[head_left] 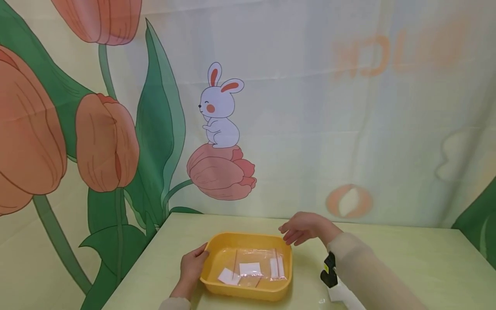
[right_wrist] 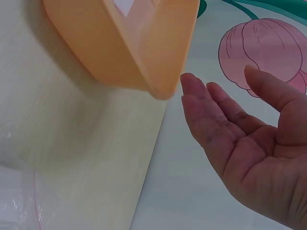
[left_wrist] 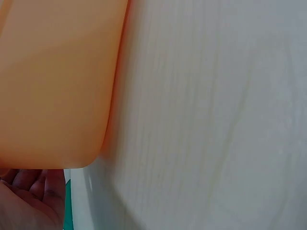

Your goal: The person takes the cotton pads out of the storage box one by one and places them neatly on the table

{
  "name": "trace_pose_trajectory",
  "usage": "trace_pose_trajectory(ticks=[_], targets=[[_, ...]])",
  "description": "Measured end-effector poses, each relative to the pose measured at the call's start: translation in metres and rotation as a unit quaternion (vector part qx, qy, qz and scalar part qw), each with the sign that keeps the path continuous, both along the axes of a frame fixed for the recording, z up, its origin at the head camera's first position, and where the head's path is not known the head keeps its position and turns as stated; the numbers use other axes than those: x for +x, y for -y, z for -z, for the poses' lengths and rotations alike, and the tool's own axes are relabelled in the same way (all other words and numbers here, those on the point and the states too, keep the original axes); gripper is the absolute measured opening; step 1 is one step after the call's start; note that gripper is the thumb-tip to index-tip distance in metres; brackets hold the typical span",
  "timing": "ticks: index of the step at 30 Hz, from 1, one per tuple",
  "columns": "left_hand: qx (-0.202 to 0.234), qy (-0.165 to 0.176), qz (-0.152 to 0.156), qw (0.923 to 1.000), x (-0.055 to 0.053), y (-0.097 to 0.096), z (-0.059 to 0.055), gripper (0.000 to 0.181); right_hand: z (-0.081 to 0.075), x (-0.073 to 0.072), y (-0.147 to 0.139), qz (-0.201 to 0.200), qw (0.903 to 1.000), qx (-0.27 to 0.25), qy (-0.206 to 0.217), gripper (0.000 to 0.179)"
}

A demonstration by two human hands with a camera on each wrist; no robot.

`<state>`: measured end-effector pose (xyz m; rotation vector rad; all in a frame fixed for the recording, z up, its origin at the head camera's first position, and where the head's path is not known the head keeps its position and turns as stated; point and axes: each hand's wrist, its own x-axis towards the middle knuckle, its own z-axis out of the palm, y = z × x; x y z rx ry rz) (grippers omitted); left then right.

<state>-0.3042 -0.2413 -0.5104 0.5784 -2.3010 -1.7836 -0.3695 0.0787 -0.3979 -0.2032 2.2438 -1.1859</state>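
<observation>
Yellow tray (head_left: 244, 292) sits gripped by left fingers (head_left: 199, 251); right fingers (right_wrist: 202, 117) hover near.

Faint orange lettering (head_left: 383, 56) stands on the pale wall cloth (head_left: 290, 129) in the head view, to the upper right of the printed rabbit (head_left: 221, 103). It is blurred, with a J-like shape toward its right end, and the word cannot be made out.

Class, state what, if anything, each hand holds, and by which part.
The left hand holds the tray by its left rim; the right hand holds nothing.
</observation>
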Motion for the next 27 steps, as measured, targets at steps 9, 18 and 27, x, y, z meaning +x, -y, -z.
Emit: trace_pose_trajectory(ticks=[9,18,27], targets=[[0.0,0.0,-0.002,1.0,0.001,0.0,-0.002,0.041,0.005,0.0,0.027,0.047,0.9981,0.031,0.021,0.04],[0.002,0.003,0.005,1.0,0.0,0.001,-0.003,0.041,0.008,0.003,0.043,0.105,0.9927,0.028,0.052,0.037],[0.0,0.005,0.003,1.0,0.0,0.001,-0.001,0.041,0.014,0.014,0.058,0.152,0.9852,0.061,0.05,0.04]])
